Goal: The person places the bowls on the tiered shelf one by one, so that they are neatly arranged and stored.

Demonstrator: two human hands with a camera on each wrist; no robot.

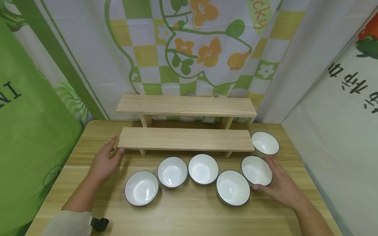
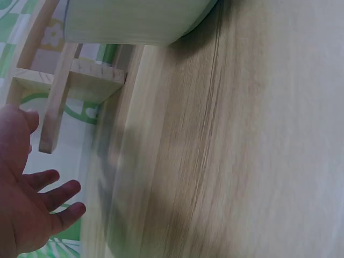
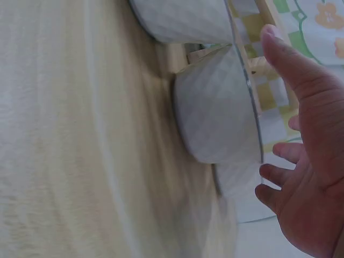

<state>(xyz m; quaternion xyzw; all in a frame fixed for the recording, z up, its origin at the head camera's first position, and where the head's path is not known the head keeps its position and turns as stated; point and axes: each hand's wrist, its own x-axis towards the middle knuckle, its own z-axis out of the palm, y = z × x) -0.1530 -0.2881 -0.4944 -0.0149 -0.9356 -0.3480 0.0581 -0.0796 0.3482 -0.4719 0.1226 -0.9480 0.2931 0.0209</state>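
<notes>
Several white bowls with thin dark rims stand upright on the table. In the head view, my right hand (image 1: 283, 188) is spread beside the right front bowl (image 1: 257, 170), thumb and fingertips close to its rim; whether they touch it I cannot tell. The right wrist view shows the loosely bent fingers (image 3: 279, 173) of that hand alongside the bowl's faceted outer wall (image 3: 217, 107). My left hand (image 1: 104, 160) is at the left end of the lower wooden shelf board (image 1: 186, 139), thumb and fingers apart. In the left wrist view, its fingers (image 2: 62, 194) hold nothing.
Behind the lower board rises a higher wooden shelf board (image 1: 186, 105). Another bowl (image 1: 265, 143) stands by the shelf's right end. More bowls (image 1: 141, 188) form an uneven row in front. Printed curtains (image 1: 88, 49) enclose the wooden table (image 1: 177, 219).
</notes>
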